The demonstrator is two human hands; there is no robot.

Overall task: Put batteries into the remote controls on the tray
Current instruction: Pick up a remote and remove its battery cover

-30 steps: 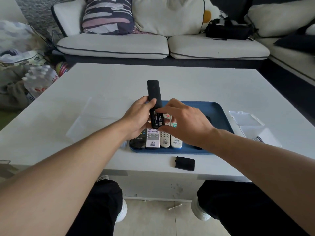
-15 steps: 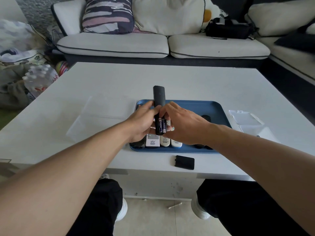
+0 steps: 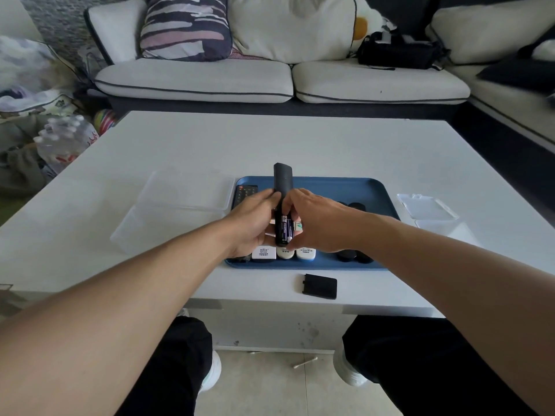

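At the centre of the frame the left hand (image 3: 250, 226) grips a slim black remote (image 3: 282, 190) from its left side, holding it above the blue tray (image 3: 345, 187) with its open back turned up. Two batteries (image 3: 286, 229) lie side by side in the open bay at its near end. The right hand (image 3: 318, 222) closes in from the right, its fingertips pinching or pressing at the batteries; whether both are fully seated I cannot tell. The black battery cover (image 3: 319, 286) lies on the white desk (image 3: 300, 145) just below the tray's near edge. More remotes, white ones (image 3: 283, 253) among them, lie in the tray under the hands.

The remote looks light, stiff and smooth-skinned, so it is best held by its long edges around the middle, as the left hand does, leaving the bay free. The batteries are small, hard and apt to roll or spring out; pressing on their middle should settle them. The cover is thin plastic and probably wants sliding, not forcing
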